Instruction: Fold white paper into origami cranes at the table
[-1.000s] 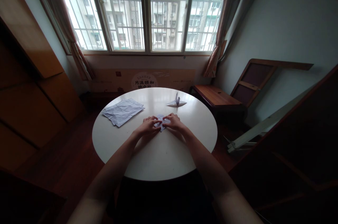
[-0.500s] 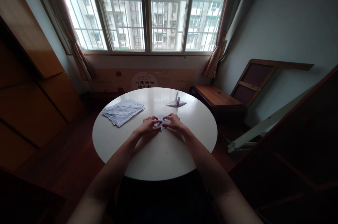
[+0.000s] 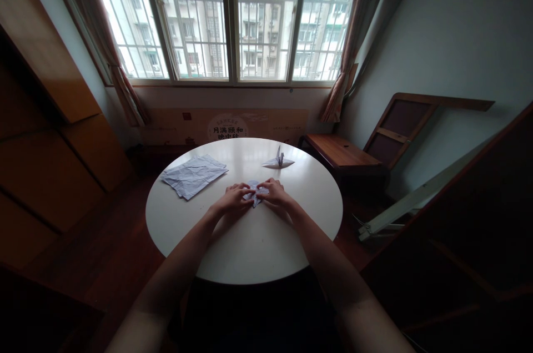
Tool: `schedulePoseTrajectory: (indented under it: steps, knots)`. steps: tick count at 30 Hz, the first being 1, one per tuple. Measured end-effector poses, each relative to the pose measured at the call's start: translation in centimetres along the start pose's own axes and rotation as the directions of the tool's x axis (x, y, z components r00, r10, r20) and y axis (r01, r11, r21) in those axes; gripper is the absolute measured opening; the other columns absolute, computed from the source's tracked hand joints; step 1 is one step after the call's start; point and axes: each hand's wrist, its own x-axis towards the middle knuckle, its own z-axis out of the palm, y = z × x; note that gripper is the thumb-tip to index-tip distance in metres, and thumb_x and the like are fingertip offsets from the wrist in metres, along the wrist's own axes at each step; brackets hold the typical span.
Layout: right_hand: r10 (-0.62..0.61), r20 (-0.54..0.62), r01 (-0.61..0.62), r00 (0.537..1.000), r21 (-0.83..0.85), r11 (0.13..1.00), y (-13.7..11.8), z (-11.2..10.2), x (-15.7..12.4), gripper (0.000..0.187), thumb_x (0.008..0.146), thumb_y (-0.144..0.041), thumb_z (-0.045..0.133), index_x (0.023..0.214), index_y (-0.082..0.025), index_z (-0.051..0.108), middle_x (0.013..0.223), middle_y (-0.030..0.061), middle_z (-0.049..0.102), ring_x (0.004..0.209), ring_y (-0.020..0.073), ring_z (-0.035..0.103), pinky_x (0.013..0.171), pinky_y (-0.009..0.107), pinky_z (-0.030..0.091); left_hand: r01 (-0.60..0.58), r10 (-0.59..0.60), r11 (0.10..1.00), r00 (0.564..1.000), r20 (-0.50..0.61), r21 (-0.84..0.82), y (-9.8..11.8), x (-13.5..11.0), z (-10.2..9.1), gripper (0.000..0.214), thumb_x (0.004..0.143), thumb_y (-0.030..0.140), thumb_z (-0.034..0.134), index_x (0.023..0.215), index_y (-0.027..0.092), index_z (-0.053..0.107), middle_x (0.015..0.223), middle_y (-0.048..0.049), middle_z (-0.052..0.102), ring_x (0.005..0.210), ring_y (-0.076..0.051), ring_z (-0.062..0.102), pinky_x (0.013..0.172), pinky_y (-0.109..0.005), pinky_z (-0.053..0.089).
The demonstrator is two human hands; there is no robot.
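A small piece of folded paper (image 3: 255, 200) lies on the round white table (image 3: 250, 247), between my two hands. My left hand (image 3: 236, 196) grips its left side with bent fingers. From the other side my right hand (image 3: 273, 192) has thumb and fingers closed on the paper's right part. The fingers cover much of it, so its exact fold is hard to make out. Just beyond, to the right, stands a folded paper crane (image 3: 280, 160) with spread wings.
A stack of creased paper sheets (image 3: 194, 175) lies at the table's left. Behind the table, a long printed cardboard box (image 3: 266, 122) sits below the window. To the right are a low wooden bench (image 3: 343, 150) and a leaning wooden frame (image 3: 402, 122).
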Motion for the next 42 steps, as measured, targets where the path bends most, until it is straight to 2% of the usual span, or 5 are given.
schedulePoseTrajectory:
  steps: [7,25,42]
  knots:
    - [-0.005,0.001,0.005,1.000,0.002,1.000,0.08,0.05,0.04,0.041,0.081,-0.049,0.063,0.117,-0.030,0.066,0.117,0.0091,0.053,0.111,0.0277,0.046,0.094,0.038,0.035,0.005,-0.005,1.000,1.000,-0.005,-0.015,0.04,0.15,0.04,0.044,0.085,0.050,0.057,0.125,0.033,0.061,0.133,-0.0026,0.057,0.126,-0.029,0.044,0.108,-0.046,0.030]
    - [-0.006,0.002,0.006,1.000,-0.012,1.000,0.03,-0.04,0.04,0.041,0.082,-0.050,0.063,0.118,-0.031,0.066,0.117,0.0086,0.054,0.111,0.0270,0.047,0.094,0.037,0.036,0.007,-0.007,1.000,1.000,-0.006,-0.005,0.21,0.15,-0.02,0.042,0.085,0.048,0.058,0.124,0.033,0.061,0.133,-0.0024,0.057,0.126,-0.028,0.045,0.108,-0.045,0.030]
    - [-0.009,0.003,0.009,1.000,-0.011,1.000,0.16,-0.04,-0.01,0.041,0.082,-0.049,0.062,0.119,-0.031,0.065,0.116,0.0090,0.053,0.111,0.0274,0.047,0.094,0.037,0.036,-0.010,0.010,1.000,1.000,0.012,0.003,0.29,-0.08,-0.19,0.047,0.083,0.052,0.058,0.126,0.034,0.060,0.135,-0.0029,0.054,0.127,-0.030,0.043,0.108,-0.046,0.029]
